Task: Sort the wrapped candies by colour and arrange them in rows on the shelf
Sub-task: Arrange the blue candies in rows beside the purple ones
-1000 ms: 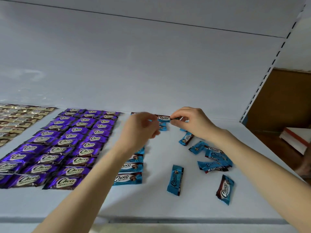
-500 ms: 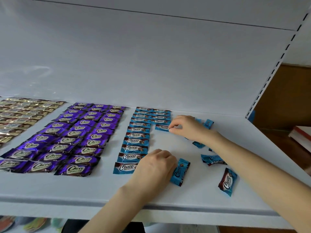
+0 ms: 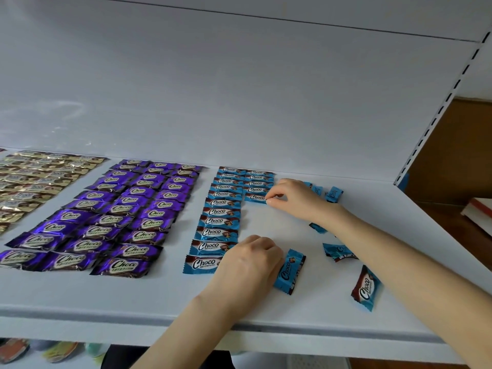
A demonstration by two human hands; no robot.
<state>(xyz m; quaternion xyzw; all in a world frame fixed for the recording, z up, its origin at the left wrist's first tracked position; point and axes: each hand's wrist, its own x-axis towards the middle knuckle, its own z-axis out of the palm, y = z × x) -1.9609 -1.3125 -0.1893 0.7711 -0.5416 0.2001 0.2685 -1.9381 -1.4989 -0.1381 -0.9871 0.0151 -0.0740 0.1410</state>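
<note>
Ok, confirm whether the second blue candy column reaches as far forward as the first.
No, the second blue column ends at the right hand, well behind the front candy of the first blue column.

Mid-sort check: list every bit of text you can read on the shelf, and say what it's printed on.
"Choco": purple candies, on each wrapper.
"Choco": blue candies in rows.
"Choco": row-end blue candy, pinched by the right hand.
"Choco": loose blue candies.
Gold candies: print too blurred to read.
Small line under each logo: too small to read.
</note>
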